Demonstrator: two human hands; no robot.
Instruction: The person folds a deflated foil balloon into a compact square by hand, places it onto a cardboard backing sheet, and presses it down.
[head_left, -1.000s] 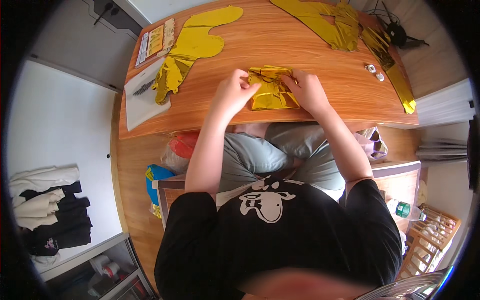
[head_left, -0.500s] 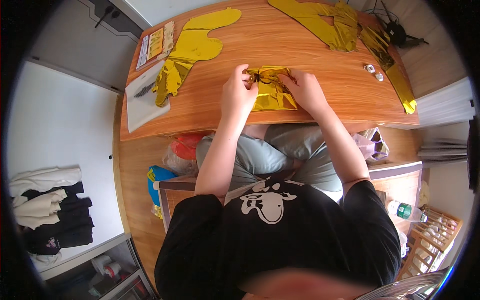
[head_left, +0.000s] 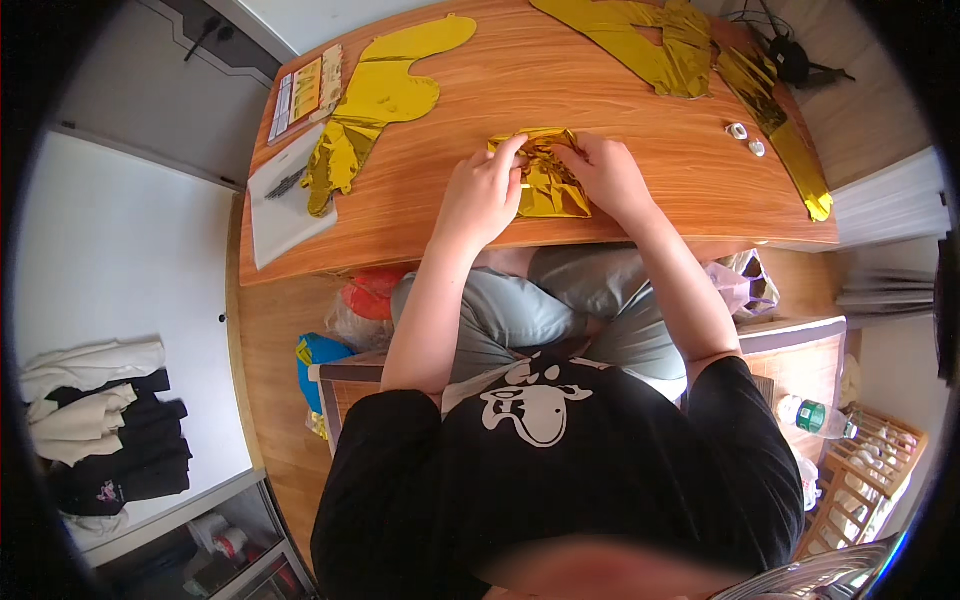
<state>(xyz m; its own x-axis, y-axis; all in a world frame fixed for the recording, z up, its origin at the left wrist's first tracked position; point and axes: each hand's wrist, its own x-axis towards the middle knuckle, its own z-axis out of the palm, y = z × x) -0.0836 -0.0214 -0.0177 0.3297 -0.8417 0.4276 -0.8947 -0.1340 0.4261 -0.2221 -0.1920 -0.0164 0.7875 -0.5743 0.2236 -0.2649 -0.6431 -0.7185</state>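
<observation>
While our right hand (head_left: 610,175) stays at about the same spot in the head view, our left hand (head_left: 482,195) has shifted inward over the last second. It was at the left edge of the foil (head_left: 555,198); now its stretched forefinger reaches over the far left part and its thumb lies lower down, apart from that finger. For the work in hand, this puts both hands close together over the far half of the foil and hides much of its left side from us, so we judge that the handling centres there.

The foil lies creased on the bench (head_left: 430,150), close to our edge, with its lower part uncovered. Our right grip is narrow, thumb and fingers closed on the foil's far right part. Our left grip is partly spread, and we cannot tell whether its hidden fingers pinch anything.

The other things lie as they did: a large gold shape (head_left: 395,95) to the left, beside a card (head_left: 305,92) and a pale pouch (head_left: 285,225); a second gold shape (head_left: 685,65) and a gold strip (head_left: 793,155) to the right, near two white rolls (head_left: 756,149).
</observation>
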